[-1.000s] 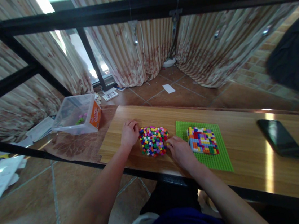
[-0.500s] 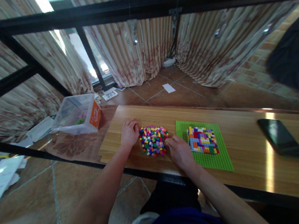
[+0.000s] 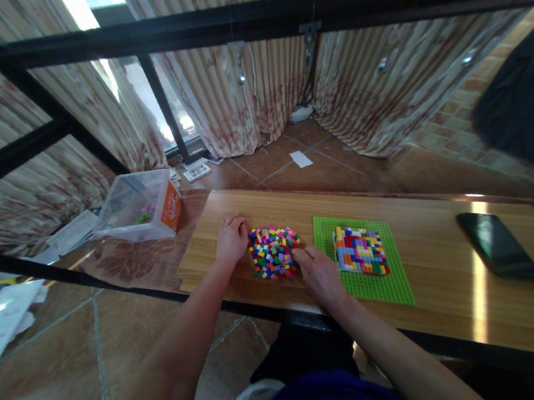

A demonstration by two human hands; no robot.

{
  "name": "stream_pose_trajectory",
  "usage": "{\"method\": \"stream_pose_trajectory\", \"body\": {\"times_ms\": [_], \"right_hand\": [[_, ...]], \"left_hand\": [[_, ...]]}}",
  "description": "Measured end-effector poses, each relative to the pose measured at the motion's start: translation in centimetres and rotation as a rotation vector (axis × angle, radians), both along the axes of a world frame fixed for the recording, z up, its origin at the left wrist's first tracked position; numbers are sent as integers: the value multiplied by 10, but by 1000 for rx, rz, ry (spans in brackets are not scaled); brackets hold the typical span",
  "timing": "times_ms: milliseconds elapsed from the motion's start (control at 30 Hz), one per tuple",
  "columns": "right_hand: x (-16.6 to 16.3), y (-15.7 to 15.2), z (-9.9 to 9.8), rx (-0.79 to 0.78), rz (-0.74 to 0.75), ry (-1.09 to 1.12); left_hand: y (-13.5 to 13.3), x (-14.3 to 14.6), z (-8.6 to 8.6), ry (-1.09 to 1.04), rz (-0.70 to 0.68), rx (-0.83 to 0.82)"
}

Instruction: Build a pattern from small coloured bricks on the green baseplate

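Since the earlier frames almost nothing has moved: the right hand (image 3: 319, 273) has only crept a little toward the pile of small bricks (image 3: 273, 251), and the left hand (image 3: 231, 238) rests at the same place as before. So the work looks to be in the same step, with the fingers searching at the edge of the pile and no brick lifted clear.

That pile, a flat heap of many colours, lies on the wooden table (image 3: 439, 256) between the two hands. The left hand lies at its left border with the fingers loosely curled down and appears to hold nothing. The right hand touches the right border of the pile, fingers close together and pointing into the bricks; whether a brick is pinched between them cannot be told, because the pieces are too small.

Just right of this hand lies the green baseplate (image 3: 379, 283), and on it stands the coloured brick block (image 3: 359, 251), apart from the fingers. A dark phone (image 3: 499, 247) lies far to the right, and a clear plastic box (image 3: 138, 206) stands on the floor beyond the table's left end.
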State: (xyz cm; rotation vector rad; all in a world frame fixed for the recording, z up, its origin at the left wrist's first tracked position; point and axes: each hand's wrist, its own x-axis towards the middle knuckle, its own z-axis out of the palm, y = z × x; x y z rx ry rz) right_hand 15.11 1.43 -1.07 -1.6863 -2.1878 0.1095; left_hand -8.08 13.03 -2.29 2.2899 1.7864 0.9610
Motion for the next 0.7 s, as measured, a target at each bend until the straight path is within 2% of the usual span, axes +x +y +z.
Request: {"method": "stream_pose_trajectory", "body": {"times_ms": [367, 700], "right_hand": [[1, 2, -8, -51, -40, 181], [1, 3, -8, 7, -24, 257]], "left_hand": [[-1, 1, 2, 4, -7, -21], [-1, 1, 1, -7, 4, -32]]}}
